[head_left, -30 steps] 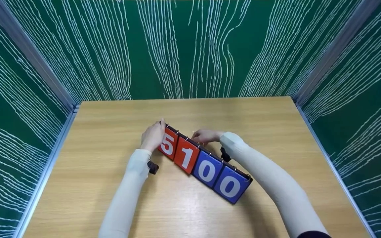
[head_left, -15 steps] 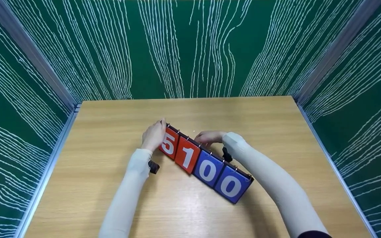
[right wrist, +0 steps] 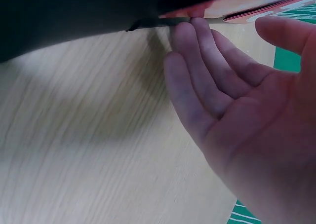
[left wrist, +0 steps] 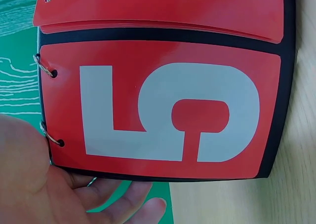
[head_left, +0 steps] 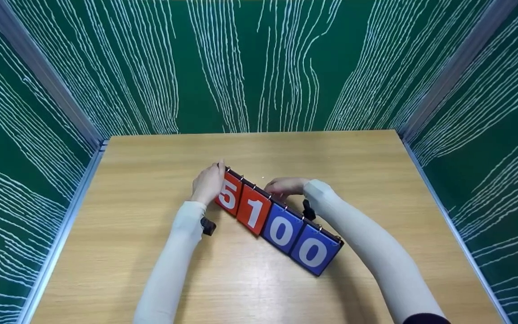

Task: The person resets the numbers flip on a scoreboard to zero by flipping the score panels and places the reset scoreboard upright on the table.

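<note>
A flip scoreboard [head_left: 265, 216] stands slanted on the wooden table [head_left: 160, 265], its left end farther from me. Red cards read 5 [head_left: 228, 194] and 1 [head_left: 253, 211]; two blue cards [head_left: 281, 228] read 0. Metal rings join them to the black frame's top edge. My left hand [head_left: 208, 183] grips the far left end; in the left wrist view some fingers [left wrist: 126, 202] show past the edge, partly hidden by the board. Behind the board, my right hand [head_left: 286, 186] reaches in with nearly straight fingers [right wrist: 192, 81], tips at the dark back.
Green panels [head_left: 286, 67] with white wavy lines enclose the table's back and both sides. Grey metal posts [head_left: 454, 67] stand at the corners. A dark wrist camera [head_left: 208, 226] sits at the left wrist, another [head_left: 308, 210] at the right.
My right hand has shifted slightly to the right behind the board. The left hand and the scoreboard stay almost where they were, with the same digits showing.
</note>
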{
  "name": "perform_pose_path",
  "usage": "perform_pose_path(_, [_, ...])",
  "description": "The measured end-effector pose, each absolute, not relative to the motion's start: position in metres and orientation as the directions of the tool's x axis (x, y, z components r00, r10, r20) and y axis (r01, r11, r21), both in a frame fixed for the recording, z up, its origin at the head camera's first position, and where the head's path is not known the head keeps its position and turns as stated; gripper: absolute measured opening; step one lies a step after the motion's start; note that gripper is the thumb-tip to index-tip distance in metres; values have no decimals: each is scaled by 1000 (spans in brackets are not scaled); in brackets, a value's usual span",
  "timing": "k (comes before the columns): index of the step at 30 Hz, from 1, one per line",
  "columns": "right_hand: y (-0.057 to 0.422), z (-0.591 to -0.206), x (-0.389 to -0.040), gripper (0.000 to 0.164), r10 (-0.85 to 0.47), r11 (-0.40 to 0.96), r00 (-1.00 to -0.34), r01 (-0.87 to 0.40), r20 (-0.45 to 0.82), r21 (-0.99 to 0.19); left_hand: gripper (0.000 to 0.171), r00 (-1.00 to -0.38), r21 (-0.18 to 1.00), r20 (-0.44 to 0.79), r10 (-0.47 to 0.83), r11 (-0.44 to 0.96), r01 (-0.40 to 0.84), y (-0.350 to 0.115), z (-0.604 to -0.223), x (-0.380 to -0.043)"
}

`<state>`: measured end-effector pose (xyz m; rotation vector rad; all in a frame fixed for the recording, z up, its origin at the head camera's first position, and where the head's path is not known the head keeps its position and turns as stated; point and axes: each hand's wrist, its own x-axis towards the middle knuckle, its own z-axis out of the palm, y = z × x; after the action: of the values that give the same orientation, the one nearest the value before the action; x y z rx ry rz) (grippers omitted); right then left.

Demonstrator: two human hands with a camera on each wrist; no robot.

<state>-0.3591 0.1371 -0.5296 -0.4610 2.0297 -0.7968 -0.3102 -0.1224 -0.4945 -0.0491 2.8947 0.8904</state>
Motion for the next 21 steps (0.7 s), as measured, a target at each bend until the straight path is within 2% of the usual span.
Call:
perform_pose_path(4, [136, -531, -362, 41, -561, 732, -594, -31, -577, -681, 67, -994, 555, -111, 0, 830, -62, -123, -494, -310])
perform_pose_path(9, [139, -529, -360, 50, -477, 750, -681, 14, -556, -661, 69, -992, 555, -123, -4, 829, -72, -122, -495, -310])
perform_pose_path(13, [141, -526, -359, 48, -445, 735, -722, 44, -530, -676, 66, -992, 564, -124, -10, 822, -79, -122, -495, -311])
perform_pose_path(21, [144, -517, -357, 46, -396, 756, -809, -18, -435, -654, 68, -994, 543, -111, -7, 837, -66, -123, -494, -312])
